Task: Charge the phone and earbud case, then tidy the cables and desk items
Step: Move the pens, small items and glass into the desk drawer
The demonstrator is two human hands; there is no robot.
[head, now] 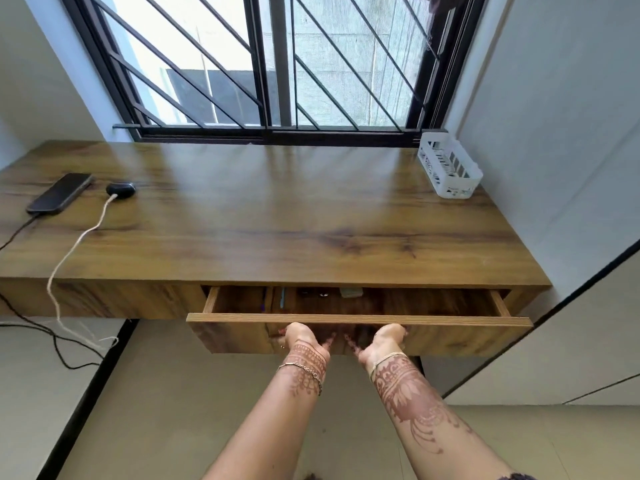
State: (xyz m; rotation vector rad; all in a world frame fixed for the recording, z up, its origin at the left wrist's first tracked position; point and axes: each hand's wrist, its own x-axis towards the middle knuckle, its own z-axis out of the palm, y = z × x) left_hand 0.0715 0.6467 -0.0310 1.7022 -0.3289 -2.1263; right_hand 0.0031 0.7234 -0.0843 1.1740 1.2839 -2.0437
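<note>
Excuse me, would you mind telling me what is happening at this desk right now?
A person grips the front of the drawer from below with the left hand and the right hand. The drawer stands partly open, with a few small items inside. On the desk, at the left, the phone lies on a black cable and the earbud case on a beige cable. A white basket sits at the back right.
</note>
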